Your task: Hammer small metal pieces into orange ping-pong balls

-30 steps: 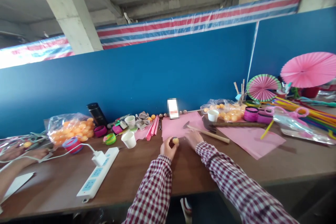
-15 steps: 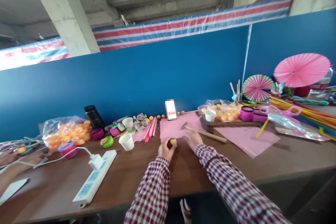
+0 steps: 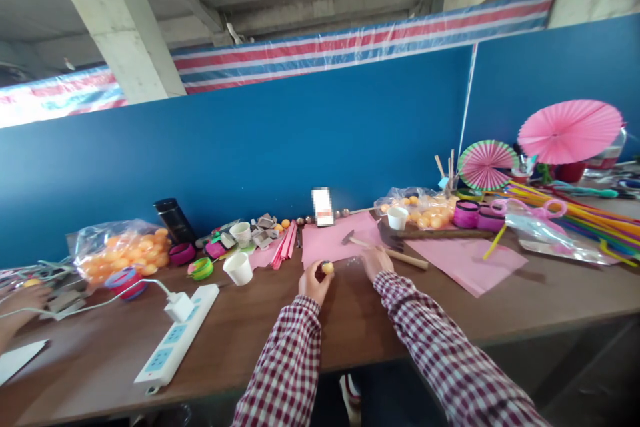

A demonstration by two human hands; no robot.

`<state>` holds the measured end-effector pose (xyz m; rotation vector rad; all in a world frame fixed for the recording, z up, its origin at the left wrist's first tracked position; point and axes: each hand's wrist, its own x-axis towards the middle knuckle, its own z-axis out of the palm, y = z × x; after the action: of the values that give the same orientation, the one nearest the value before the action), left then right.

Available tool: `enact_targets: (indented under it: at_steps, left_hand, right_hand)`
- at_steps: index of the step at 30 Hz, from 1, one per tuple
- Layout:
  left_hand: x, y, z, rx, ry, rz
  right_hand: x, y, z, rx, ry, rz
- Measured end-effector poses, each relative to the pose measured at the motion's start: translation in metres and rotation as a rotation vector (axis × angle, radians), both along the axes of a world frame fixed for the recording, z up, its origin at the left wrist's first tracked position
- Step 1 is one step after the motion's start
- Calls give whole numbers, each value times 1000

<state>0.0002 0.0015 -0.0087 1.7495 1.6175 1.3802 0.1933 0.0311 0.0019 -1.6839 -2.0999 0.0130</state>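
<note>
In my left hand (image 3: 314, 283) is a small orange-yellow ball (image 3: 327, 268), like a table tennis ball, with a dark patch on its upper side. Fingers and thumb close around it, just above the brown table. My right hand (image 3: 376, 262) rests low over the table to the right, fingers stretched forward and apart from the ball. Pale specks (image 3: 353, 260) lie on the wood between the hands. Beyond the right hand, a hammer (image 3: 390, 252) with a wooden handle lies partly across a pink sheet (image 3: 325, 243).
A power strip (image 3: 177, 340) and white paper cup (image 3: 239, 269) stand at left, near a bag of orange balls (image 3: 123, 253). Another pink sheet (image 3: 465, 263), pink scissors (image 3: 550, 208) and paper fans (image 3: 570, 131) are at right. Another person's hand (image 3: 27, 300) works at far left.
My right hand has shifted slightly right, and pale specks now show beside it. The ball stays in my left hand. The other person's hand has moved left.
</note>
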Motion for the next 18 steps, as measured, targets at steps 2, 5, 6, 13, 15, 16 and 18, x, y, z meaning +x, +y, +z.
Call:
enact_targets:
  at_steps: [2,5,6,13,15,16,18]
  left_hand:
    - [0,1,-1,3,-2,4]
    - [0,2,-3,5,-12,-9]
    - [0,2,-3,4,-17,-12]
    - [0,3,-4,15,-12,-1]
    - [0,2,-4,19,-6,-1]
    - [0,2,-3,20,-4,-3]
    - [0,1,-3,23,-2,-10]
  right_hand:
    - [-1,-1,1,22,10,-37]
    - [-2,-3,3,41,15,-54]
    - [-3,-4,3,45,16,-48]
    - [-5,-3,-3,38,18,-1]
    - [-5,-2,-4,28,17,2]
    - [-5,-1,-4,25,18,1]
    - [-4,-1,-4,21,18,-6]
